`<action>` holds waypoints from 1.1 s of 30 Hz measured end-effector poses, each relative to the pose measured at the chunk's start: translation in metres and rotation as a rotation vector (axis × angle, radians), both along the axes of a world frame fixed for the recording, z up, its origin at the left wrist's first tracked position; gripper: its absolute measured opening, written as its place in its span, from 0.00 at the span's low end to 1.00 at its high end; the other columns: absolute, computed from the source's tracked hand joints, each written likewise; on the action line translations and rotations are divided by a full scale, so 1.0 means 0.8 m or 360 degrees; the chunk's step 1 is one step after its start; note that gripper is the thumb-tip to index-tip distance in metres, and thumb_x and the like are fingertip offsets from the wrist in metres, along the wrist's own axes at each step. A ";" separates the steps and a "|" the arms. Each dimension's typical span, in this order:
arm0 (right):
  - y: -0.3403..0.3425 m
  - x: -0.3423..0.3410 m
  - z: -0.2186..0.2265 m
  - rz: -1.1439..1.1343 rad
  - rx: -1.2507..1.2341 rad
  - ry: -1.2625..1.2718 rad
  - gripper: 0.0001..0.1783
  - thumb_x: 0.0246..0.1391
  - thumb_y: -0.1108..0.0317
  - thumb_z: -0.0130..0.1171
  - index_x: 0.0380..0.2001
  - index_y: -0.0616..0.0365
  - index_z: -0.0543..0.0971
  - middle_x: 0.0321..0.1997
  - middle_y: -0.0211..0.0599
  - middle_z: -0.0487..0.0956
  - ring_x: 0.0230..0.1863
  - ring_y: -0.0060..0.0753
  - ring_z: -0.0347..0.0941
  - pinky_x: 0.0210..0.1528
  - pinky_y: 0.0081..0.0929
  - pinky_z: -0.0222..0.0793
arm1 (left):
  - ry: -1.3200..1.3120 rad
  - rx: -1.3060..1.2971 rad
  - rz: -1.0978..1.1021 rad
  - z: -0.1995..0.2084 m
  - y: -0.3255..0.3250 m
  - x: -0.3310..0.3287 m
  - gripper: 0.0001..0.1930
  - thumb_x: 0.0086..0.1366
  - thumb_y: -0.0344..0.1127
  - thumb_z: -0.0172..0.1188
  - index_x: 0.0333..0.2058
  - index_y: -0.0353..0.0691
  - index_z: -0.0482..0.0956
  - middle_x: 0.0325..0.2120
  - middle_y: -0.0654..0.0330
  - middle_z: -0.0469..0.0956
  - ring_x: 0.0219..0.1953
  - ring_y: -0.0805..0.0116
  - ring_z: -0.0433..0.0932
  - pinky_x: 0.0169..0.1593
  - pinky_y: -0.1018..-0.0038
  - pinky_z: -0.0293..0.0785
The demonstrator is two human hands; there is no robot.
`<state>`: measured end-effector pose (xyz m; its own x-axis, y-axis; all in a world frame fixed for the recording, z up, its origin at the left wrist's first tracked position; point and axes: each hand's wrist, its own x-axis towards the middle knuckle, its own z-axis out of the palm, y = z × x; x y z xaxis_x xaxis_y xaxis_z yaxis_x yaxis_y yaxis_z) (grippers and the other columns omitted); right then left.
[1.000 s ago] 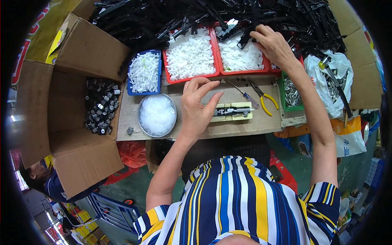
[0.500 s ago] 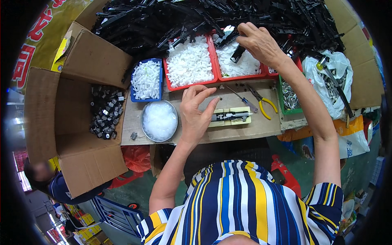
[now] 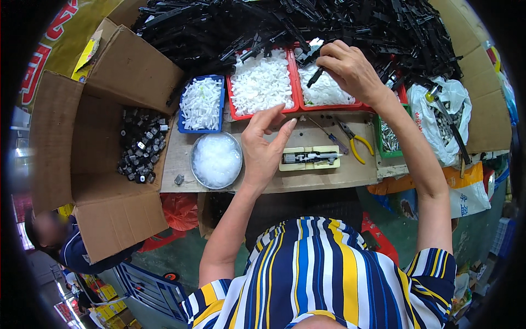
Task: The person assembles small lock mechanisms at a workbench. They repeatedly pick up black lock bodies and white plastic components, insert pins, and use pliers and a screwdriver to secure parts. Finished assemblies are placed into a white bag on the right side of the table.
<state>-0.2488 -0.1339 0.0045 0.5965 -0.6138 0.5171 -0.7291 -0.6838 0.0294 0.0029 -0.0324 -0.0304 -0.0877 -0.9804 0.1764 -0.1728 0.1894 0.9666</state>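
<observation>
Cluttered with small parts, the wooden desk (image 3: 350, 172) runs across the middle of the frame, and a big heap of black plastic strips (image 3: 307, 24) fills the upper edge. Just right of upper centre, the right hand (image 3: 350, 68) hovers over a red tray (image 3: 359, 104) of white clips, its fingers (image 3: 329, 59) pinched on a short black piece (image 3: 315, 77). That piece looks light and stiff, easy to hold by its upper end, though thin enough to slip from a loose pinch. Near mid-frame the left hand (image 3: 263, 145) is lifted above the desk, fingers spread and holding nothing, just left of a pale yellow block (image 3: 309, 158) that carries a dark metal part. Around them sit a second red tray (image 3: 262, 83) of white clips, a blue tray (image 3: 201, 104) of white pieces, a round metal bowl (image 3: 217, 160) of clear bits, yellow-handled pliers (image 3: 355, 143) and a green box (image 3: 388, 137) of small metal parts. At left, an open cardboard box (image 3: 98, 142) holds finished black pieces; a white bag (image 3: 444, 120) lies at the right. Loose strips from the heap crowd the tray edges.
</observation>
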 end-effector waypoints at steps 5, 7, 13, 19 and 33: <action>0.065 0.046 0.018 -0.0012 -0.0411 0.0224 0.07 0.47 0.67 0.61 0.31 0.55 0.79 0.35 0.29 0.76 0.42 0.28 0.74 0.46 0.28 0.65 | 0.0981 0.0638 -0.0221 0.021 -0.004 -0.020 0.19 0.70 0.34 0.62 0.54 0.28 0.76 0.41 0.54 0.82 0.38 0.72 0.82 0.36 0.83 0.74; 0.087 0.050 0.017 -0.0020 -0.0439 0.0230 0.08 0.45 0.67 0.61 0.32 0.54 0.80 0.34 0.28 0.75 0.42 0.28 0.74 0.46 0.28 0.64 | 0.1023 0.0668 -0.0246 0.020 -0.003 -0.022 0.18 0.70 0.33 0.62 0.54 0.28 0.77 0.40 0.55 0.83 0.37 0.72 0.82 0.36 0.82 0.75; 0.132 0.020 0.016 0.0082 0.0414 -0.0312 0.14 0.49 0.65 0.68 0.39 0.58 0.82 0.39 0.34 0.77 0.45 0.36 0.75 0.46 0.34 0.68 | 0.0965 0.0809 -0.0495 0.011 0.006 -0.002 0.17 0.67 0.28 0.64 0.53 0.30 0.79 0.36 0.57 0.84 0.34 0.73 0.82 0.38 0.82 0.75; 0.149 0.008 0.000 0.0109 0.1043 -0.0663 0.19 0.49 0.68 0.70 0.45 0.62 0.81 0.42 0.40 0.78 0.44 0.41 0.75 0.44 0.34 0.72 | 0.0771 0.0841 -0.0499 0.008 0.030 0.010 0.19 0.64 0.27 0.66 0.54 0.32 0.79 0.38 0.57 0.83 0.37 0.75 0.81 0.42 0.80 0.76; 0.187 0.051 -0.057 -0.0072 0.1141 -0.0720 0.18 0.43 0.71 0.73 0.40 0.63 0.81 0.39 0.42 0.77 0.44 0.46 0.73 0.45 0.41 0.69 | 0.0120 0.0241 -0.0085 -0.019 0.044 0.054 0.14 0.62 0.23 0.68 0.47 0.33 0.83 0.45 0.59 0.78 0.46 0.74 0.77 0.47 0.79 0.74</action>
<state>-0.2083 0.0157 -0.0415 0.3926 -0.9026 0.1767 -0.5933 -0.3954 -0.7012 0.0461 0.0025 -0.0460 -0.1326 -0.9906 0.0349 -0.0923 0.0474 0.9946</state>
